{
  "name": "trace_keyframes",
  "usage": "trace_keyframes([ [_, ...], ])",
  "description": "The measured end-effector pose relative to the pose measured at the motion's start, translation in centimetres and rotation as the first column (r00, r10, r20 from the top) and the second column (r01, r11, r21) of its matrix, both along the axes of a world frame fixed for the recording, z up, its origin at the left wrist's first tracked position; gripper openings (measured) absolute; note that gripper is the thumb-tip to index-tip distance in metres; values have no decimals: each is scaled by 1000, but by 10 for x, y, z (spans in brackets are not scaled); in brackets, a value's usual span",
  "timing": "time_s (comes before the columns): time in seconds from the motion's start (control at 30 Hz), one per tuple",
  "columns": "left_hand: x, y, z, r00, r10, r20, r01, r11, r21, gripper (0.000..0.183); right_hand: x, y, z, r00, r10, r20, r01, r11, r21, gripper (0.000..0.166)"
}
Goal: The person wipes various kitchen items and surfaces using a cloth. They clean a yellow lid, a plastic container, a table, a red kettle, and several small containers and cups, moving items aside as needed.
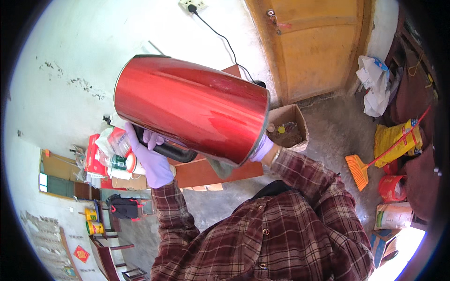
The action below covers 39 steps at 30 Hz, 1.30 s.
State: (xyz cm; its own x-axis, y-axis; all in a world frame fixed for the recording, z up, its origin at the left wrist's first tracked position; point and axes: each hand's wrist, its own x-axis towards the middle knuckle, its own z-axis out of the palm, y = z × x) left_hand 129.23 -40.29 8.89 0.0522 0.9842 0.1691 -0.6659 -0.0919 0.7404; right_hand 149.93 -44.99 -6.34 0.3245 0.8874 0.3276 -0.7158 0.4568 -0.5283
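Note:
A large red metal electric kettle (190,109) with a black handle (175,151) is raised before me, lying nearly sideways. My left hand (153,158), in a lavender glove, grips that handle. At the kettle's right end, my right hand (262,147) wears the same kind of glove. Only its wrist side shows; the fingers are hidden behind the kettle, so their hold cannot be seen. A grey-green cloth (220,168) hangs below the kettle body, partly covered by it.
Beneath the kettle stands a reddish-brown table (207,172), with bags and containers (119,158) at its left. An open cardboard box (290,130) is beside it. A black cord runs down from a wall socket (193,5). An orange broom (357,172) leans at right, near a wooden door (316,52).

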Motion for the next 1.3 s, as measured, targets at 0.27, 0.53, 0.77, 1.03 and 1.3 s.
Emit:
trace_keyframes([
  [0.27,-25,-15,-12,913,290,-287,-168,908,384,37,78,-24,31,958,261,122,-210,923,-322,34],
  [0.53,-40,-30,-30,849,323,-418,-163,913,374,48,28,-7,28,333,-309,891,443,885,142,50],
  [0.77,-65,-78,-75,741,477,-473,-488,866,108,44,33,-45,-60,213,135,968,90,984,-157,49],
  [1.03,-106,-121,-104,490,669,-559,-734,662,148,53,-4,28,-72,-549,-28,836,-133,990,-54,36],
  [1.3,-59,-140,-112,256,759,-599,-910,398,117,62,16,230,-99,-545,-3,838,106,992,72,38],
])
